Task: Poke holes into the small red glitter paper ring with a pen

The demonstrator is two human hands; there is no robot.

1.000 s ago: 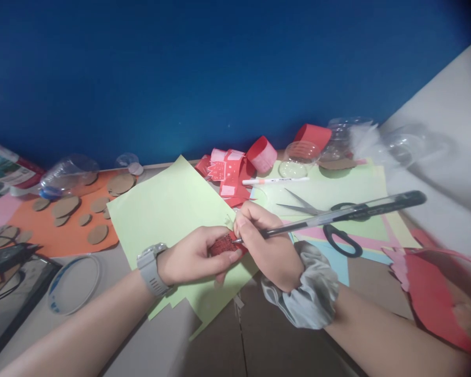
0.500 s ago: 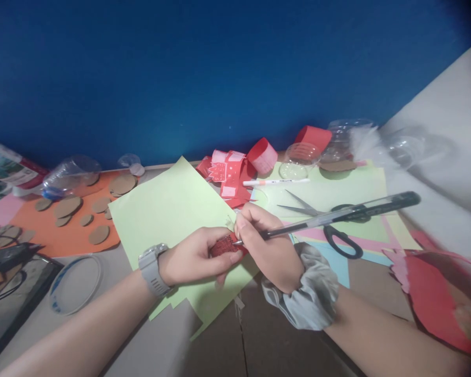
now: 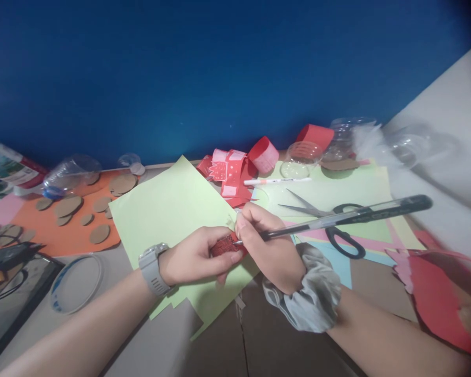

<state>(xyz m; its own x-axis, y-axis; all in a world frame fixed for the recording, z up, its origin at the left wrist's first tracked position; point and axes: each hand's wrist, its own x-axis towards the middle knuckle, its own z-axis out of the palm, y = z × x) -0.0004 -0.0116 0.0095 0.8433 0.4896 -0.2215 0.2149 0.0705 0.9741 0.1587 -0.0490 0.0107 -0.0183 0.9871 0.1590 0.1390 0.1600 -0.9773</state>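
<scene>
Fingers of the left hand (image 3: 198, 256) curl around a small red piece (image 3: 224, 245), the thumb lying along its near edge. Dark criss-cross marks cover much of its visible face. Fingers of the right hand (image 3: 272, 254) grasp a black-capped clear pen (image 3: 310, 226), its tip at the marked face; whether it touches, I cannot tell. Both hands meet above a pale green sheet (image 3: 168, 204) lying askew on the bench (image 3: 112, 269). A grey watch (image 3: 153, 272) circles the left wrist, a pale scrunchie (image 3: 314, 290) the right.

Beyond the pen's shaft, scissors (image 3: 317, 212) with black handles lie spread on coloured papers. Behind the hands are a white marker (image 3: 277, 181), a red-and-pink paper shape (image 3: 230, 175) and a red paper ring (image 3: 264, 157). To the left, brown discs (image 3: 100, 234) rest on an orange sheet (image 3: 43, 222), with a clear plastic cup (image 3: 68, 175) at its far edge.
</scene>
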